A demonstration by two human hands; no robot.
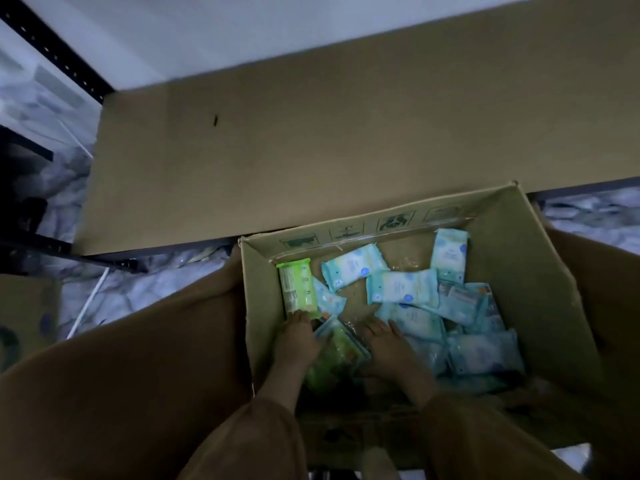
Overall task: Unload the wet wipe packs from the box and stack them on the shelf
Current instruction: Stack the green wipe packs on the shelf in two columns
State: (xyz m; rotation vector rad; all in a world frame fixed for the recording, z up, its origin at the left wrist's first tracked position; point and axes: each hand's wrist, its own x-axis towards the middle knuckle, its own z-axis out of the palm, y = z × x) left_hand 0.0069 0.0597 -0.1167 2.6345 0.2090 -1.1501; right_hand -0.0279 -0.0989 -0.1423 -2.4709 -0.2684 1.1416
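At the bottom of the frame, both brown-sleeved arms reach down into the open cardboard box (540, 271). The left hand (298, 339) and right hand (385, 346) flank a green bundle (337, 353) of wet wipes at lower centre. Both have their fingers stretched out and curl round nothing, and the right hand's fingers are slightly spread. The left fingertips touch a green pack (297, 289) lying by the box's left wall. Blue packs (403, 287) lie scattered across the box floor to the right. Beyond the box, a cardboard-lined shelf (277, 150) fills mid-frame, with a black post (52, 50) at upper left.

Dim light over a marbled floor (149, 289) and, seemingly, a white wall (207, 36).
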